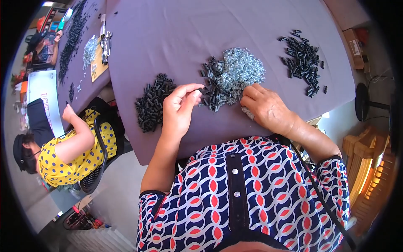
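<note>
A heap of small silver coil springs point(243, 67) lies on the table in front of me, with loose black tubular pieces point(213, 69) mixed in along its left side. My left hand point(181, 106) is at that left side, thumb and forefinger pinched on a small black tubular piece point(204, 90). At the heap's near right edge, the fingers of my right hand point(268, 108) are curled down and closed. Something pale grey shows beneath them; what they grip is hidden. Left of my left hand sits a dense pile of black tubular pieces point(150, 103).
Another pile of black tubular pieces point(303, 63) lies to the right on the cloth-covered table point(168, 38). At left, a person in a yellow dotted top point(77, 149) sits by a second table bearing black parts point(72, 42), springs point(90, 50) and a metal tool point(105, 42).
</note>
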Tool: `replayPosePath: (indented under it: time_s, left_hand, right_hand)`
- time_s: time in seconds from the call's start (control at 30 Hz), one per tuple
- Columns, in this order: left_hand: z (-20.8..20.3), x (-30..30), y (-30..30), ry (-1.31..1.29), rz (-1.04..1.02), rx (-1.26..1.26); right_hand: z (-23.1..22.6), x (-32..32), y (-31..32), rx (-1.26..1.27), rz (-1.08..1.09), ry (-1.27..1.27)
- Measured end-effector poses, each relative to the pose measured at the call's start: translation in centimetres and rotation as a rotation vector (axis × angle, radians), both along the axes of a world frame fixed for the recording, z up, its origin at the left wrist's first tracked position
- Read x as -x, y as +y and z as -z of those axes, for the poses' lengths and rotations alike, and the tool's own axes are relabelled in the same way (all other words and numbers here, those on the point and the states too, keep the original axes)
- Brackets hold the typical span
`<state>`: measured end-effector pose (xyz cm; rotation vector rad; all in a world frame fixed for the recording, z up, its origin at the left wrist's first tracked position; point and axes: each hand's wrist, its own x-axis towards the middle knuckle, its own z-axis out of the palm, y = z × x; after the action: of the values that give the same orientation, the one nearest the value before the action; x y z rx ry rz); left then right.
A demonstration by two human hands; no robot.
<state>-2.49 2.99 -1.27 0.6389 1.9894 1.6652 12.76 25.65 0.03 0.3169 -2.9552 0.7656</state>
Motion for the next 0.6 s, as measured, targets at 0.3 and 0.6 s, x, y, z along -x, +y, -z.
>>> replayPosePath:
  time_s: [0.3,0.6]
  left_hand:
    - [-0.8,-1.8,0.1,-0.472,0.096,-0.147]
    - [-1.8,-2.3,1.5,-0.506,0.15,-0.155]
  right_hand:
    - [-2.5,0.6,0.6,0.632,0.242,-0.39]
    - [-2.1,3.7,-0.8,1.217,0.195,-0.326]
